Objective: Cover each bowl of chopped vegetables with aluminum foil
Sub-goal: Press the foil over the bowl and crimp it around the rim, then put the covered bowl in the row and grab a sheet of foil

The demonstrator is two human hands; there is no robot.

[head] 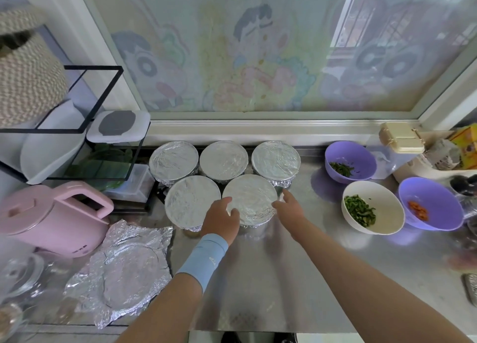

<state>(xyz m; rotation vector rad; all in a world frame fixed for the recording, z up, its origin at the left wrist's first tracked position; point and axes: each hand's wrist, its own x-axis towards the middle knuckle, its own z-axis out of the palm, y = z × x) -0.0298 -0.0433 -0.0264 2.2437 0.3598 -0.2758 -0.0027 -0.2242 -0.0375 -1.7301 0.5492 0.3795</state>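
Note:
Several foil-covered bowls stand together at the back of the steel counter [258, 278]. The nearest right one [251, 198] has my left hand [220, 220] resting on its near left rim and my right hand [289, 207] touching its right rim, fingers spread on both. Beside it on the left is another covered bowl [192, 200]. To the right stand uncovered bowls: a purple one with green bits [349, 162], a white one with chopped greens [373, 207], and a purple one with orange pieces [429, 203]. A crumpled foil sheet [124, 273] lies flat at the near left.
A pink electric kettle [51, 218] sits at the left, next to a black wire rack [77, 125] with containers. Glassware [23, 273] is at the near left edge. A clear box with a beige lid [401, 138] and packages stand at the far right, under the window.

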